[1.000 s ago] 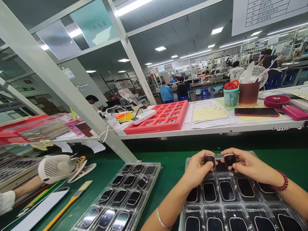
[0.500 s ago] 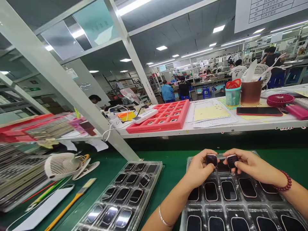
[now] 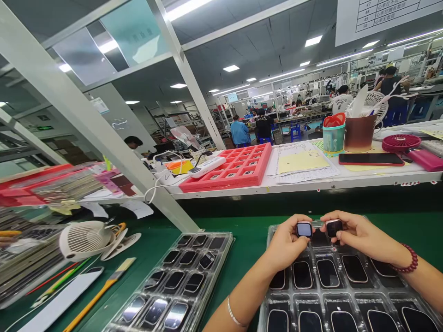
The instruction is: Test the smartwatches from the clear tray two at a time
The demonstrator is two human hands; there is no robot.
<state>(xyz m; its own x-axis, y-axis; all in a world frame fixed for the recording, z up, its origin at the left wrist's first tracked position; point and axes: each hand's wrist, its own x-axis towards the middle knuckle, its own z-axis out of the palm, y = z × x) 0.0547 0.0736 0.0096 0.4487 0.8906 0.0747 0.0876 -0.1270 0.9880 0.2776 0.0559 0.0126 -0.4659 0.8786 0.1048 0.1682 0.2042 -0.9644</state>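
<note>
Grip narrow and pinching: left hand point(image 3: 285, 244) on a smartwatch body point(image 3: 304, 229), right hand point(image 3: 362, 233) on a second smartwatch body point(image 3: 334, 228).
Both are held just apart, above a clear blister tray point(image 3: 271, 235) of dark-screened watches on the green worktop point(image 3: 245, 226).

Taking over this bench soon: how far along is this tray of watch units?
Nothing clearly looks finished: the units seated in the clear blister tray all look alike. In hand: one unit in the left hand, another in the right hand. Still to go: the filled rows below, plus the second tray.
</note>
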